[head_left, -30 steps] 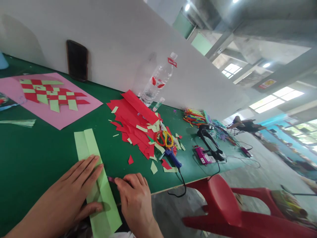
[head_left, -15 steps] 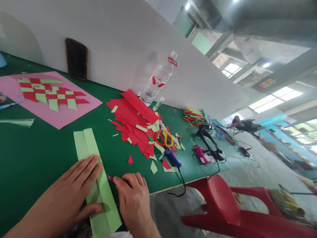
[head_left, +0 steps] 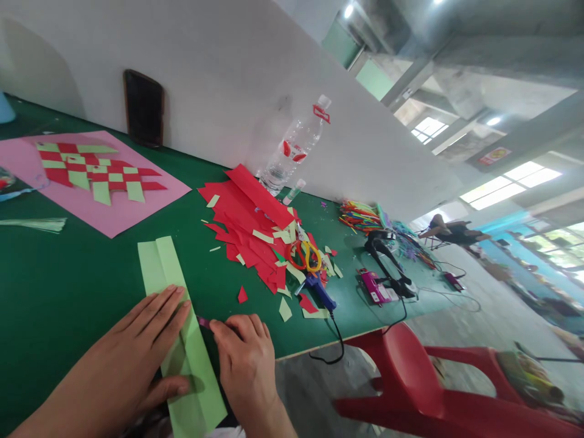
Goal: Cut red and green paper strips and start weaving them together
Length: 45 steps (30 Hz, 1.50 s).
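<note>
Left hand point(head_left: 137, 359) and right hand point(head_left: 249, 365) are both showing bare; the forearms are running uncovered to the lower frame edge, and the left fingernails are appearing short and plain.

Green paper strip point(head_left: 168, 267): middle hidden under left hand point(head_left: 137, 353), near end cut by bottom edge. Pink tool point(head_left: 204, 322) mostly buried in right hand point(head_left: 246, 359) grip, type unclear. Blue object point(head_left: 4, 109) clipped at left edge. Distant person point(head_left: 449, 230) too blurred.
</note>
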{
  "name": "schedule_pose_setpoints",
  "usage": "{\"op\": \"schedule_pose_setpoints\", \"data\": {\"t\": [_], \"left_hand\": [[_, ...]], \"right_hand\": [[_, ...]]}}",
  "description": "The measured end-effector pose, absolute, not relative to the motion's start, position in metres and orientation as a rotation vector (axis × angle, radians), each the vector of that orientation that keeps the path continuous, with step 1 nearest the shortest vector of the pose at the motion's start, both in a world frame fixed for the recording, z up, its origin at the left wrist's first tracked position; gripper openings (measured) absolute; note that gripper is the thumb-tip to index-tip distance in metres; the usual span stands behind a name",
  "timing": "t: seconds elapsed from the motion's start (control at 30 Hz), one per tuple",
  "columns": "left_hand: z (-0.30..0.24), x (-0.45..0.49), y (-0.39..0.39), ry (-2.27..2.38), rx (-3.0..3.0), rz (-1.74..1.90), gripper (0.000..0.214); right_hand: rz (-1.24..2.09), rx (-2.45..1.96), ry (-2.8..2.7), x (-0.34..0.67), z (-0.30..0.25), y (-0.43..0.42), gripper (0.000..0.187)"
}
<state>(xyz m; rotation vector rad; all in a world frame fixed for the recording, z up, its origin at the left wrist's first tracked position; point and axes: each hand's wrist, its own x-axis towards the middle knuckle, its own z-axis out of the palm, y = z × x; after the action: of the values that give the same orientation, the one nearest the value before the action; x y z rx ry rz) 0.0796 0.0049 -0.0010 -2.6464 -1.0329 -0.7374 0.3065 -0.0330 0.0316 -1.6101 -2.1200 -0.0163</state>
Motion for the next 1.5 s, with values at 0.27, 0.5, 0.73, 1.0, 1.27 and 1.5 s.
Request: {"op": "schedule_pose_setpoints", "data": {"t": [0.27, 0.5, 0.73, 1.0, 1.27, 1.5], "left_hand": [[-0.002, 0.079, 0.005, -1.055, -2.64, -0.732, 0.092], [-0.002, 0.08, 0.005, -1.045, -2.655, -0.736, 0.09], [0.003, 0.079, 0.005, -1.018, -2.641, -0.744, 0.091], [0.002, 0.077, 0.005, -1.119, -2.673, -0.781, 0.077], [-0.003, 0.068, 0.018, -1.041, -2.635, -0.776, 0.07], [-0.015, 0.067, 0.015, -1.109, -2.648, -0.741, 0.08]], "right_hand": [[-0.024, -1.623, -2.117, 0.311, 0.033, -0.03, 0.026], [-0.011, -1.628, -2.124, 0.303, 0.032, -0.025, 0.024], [-0.035, -1.611, -2.119, 0.307, 0.031, -0.02, 0.025], [0.044, -1.586, -2.137, 0.312, 0.034, -0.024, 0.025], [0.043, -1.599, -2.161, 0.312, 0.036, -0.029, 0.025], [0.04, -1.609, -2.141, 0.305, 0.035, -0.028, 0.023]]}}
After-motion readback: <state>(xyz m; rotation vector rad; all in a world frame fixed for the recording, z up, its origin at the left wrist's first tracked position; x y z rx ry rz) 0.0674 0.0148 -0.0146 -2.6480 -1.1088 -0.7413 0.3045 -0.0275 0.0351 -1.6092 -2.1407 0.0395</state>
